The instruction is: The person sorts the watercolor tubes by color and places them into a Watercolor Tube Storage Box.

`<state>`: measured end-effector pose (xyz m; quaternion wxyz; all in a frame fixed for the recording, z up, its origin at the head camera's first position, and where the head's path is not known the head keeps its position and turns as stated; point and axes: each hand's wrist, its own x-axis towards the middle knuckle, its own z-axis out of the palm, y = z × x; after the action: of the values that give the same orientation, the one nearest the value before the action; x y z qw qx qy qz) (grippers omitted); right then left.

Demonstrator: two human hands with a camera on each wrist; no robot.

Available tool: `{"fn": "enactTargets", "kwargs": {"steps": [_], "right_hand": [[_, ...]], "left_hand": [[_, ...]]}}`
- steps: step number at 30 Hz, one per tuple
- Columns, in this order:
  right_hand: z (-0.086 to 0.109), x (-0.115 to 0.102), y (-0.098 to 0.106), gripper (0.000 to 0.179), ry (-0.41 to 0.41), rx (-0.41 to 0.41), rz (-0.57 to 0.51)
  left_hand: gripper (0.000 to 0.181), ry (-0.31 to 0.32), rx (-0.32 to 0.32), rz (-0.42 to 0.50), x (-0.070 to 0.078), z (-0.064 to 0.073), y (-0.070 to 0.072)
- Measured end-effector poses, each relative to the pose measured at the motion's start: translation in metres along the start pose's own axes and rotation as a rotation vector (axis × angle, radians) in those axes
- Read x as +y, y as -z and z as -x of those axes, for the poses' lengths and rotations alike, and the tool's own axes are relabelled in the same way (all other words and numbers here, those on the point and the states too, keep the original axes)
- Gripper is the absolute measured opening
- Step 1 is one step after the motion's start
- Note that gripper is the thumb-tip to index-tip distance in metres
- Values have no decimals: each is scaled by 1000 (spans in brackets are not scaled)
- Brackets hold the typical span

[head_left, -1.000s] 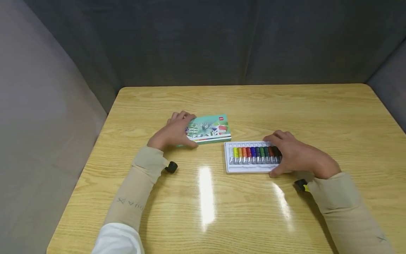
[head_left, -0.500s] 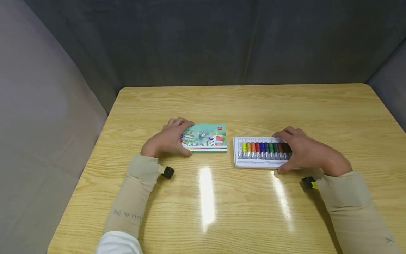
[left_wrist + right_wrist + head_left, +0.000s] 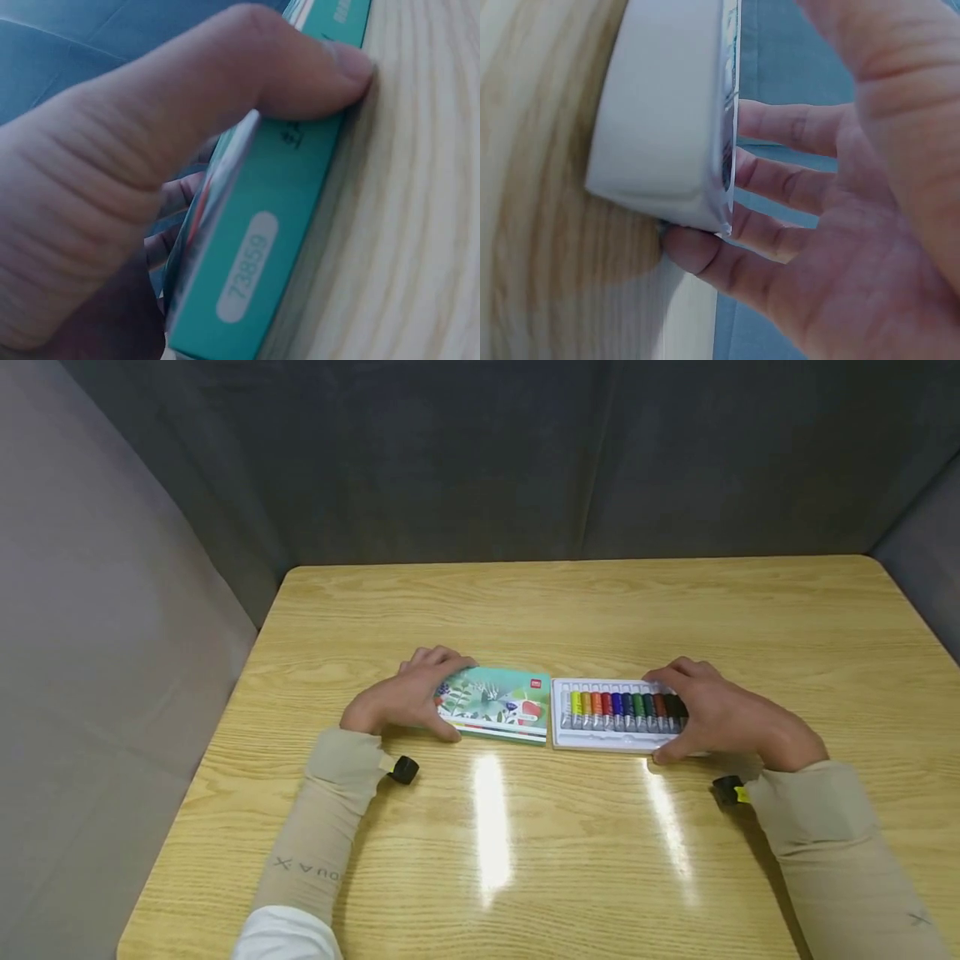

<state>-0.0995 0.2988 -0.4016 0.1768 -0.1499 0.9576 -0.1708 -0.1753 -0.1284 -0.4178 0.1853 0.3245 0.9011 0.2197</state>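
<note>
My left hand (image 3: 408, 693) grips the left part of a flat teal paint box (image 3: 495, 697) with a plant picture on its top. In the left wrist view the thumb presses the box's long side, where the number 73859 shows. A white plastic tray (image 3: 607, 742) lies right of the box, its left end right at the box's right end. Several coloured paint tubes (image 3: 617, 710) sit in a row in it. My right hand (image 3: 723, 714) grips the tray's right end, thumb at the near side and fingers at the far side, hiding that end from the head view.
Both things are on a wood-grain table (image 3: 480, 843) with bright light reflections near the front. A dark curtain (image 3: 450, 460) stands behind the table and a grey one (image 3: 112, 652) to the left. Small black wrist cameras (image 3: 405, 769) sit under both cuffs.
The box has come nearer, then shifted right and turned slightly, closing the gap to the tray. The tray first moved right and slightly back with my right hand, then stayed almost still.
</note>
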Motion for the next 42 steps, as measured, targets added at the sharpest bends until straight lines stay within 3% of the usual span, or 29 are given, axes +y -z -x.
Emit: {"fn": "enactTargets", "kwargs": {"steps": [14, 42], "right_hand": [[-4, -6, -2, 114, 34, 28, -9], [-8, -10, -2, 119, 13, 30, 0]], "left_hand": [[109, -34, -14, 6, -3, -6, -5], [111, -31, -29, 39, -5, -2, -1]]}}
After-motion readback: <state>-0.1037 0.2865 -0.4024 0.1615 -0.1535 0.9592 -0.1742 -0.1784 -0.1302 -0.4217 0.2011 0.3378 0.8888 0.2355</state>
